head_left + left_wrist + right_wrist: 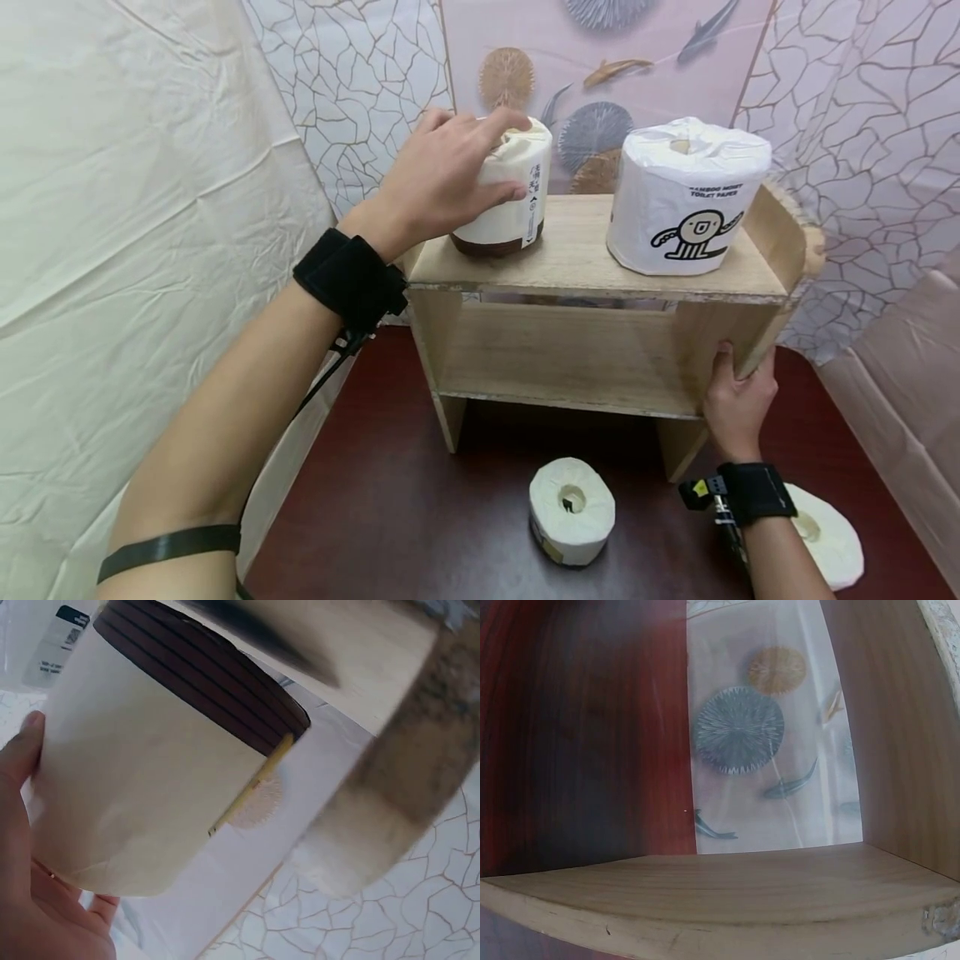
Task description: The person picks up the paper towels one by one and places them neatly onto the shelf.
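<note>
On the left of the small wooden shelf's point(577, 262) top board is a toilet roll point(517, 204) in a cream wrapper with a dark brown band round its bottom. My left hand point(446, 171) grips it from above and the left, thumb on the near side; the left wrist view shows the wrapped roll point(150, 772) close up, fingers and thumb about it. Whether its base touches the board, I cannot tell. A white wrapped roll point(686, 204) with a cartoon print stands at the right of the board. Lower down, my right hand point(738, 408) holds the shelf's right side panel.
A smaller toilet roll point(572, 521) stands on the dark red table point(375, 500) before the shelf. Another roll point(832, 542) is partly hidden behind my right forearm. Behind hangs a patterned cloth point(360, 92); a pale cloth point(150, 208) borders the left.
</note>
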`<state>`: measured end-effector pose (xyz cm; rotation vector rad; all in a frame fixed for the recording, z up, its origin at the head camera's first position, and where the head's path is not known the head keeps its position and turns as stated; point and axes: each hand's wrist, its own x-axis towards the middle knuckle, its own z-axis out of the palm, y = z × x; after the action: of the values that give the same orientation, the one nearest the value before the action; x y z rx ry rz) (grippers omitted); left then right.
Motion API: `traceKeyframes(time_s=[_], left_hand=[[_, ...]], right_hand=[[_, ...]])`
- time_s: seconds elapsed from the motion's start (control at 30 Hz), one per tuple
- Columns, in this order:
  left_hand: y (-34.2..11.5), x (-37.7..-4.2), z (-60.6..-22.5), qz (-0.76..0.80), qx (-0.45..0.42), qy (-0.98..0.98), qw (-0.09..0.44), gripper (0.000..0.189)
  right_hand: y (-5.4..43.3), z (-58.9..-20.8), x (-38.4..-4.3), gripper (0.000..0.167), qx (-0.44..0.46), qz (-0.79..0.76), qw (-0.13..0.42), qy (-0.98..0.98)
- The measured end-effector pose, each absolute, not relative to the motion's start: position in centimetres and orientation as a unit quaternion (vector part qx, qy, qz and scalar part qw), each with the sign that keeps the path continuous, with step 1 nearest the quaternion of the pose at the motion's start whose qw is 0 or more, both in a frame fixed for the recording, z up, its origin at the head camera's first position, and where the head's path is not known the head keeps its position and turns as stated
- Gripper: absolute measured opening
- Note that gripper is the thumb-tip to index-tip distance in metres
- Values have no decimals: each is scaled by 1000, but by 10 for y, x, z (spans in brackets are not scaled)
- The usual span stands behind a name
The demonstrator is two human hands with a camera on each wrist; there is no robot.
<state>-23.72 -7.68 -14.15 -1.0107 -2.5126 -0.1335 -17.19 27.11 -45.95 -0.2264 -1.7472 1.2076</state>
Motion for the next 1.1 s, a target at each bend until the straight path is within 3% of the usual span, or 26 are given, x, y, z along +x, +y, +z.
traceKeyframes(time_s=[0.77, 1.1], left_hand=[[-96, -262, -155, -120, -444, -861, 219, 65], [-96, -262, -156, -83, -439, -876, 183, 68]], right_hand=[[273, -459, -170, 42, -79, 498, 481, -717], [272, -460, -172, 39, -72, 507, 492, -704]])
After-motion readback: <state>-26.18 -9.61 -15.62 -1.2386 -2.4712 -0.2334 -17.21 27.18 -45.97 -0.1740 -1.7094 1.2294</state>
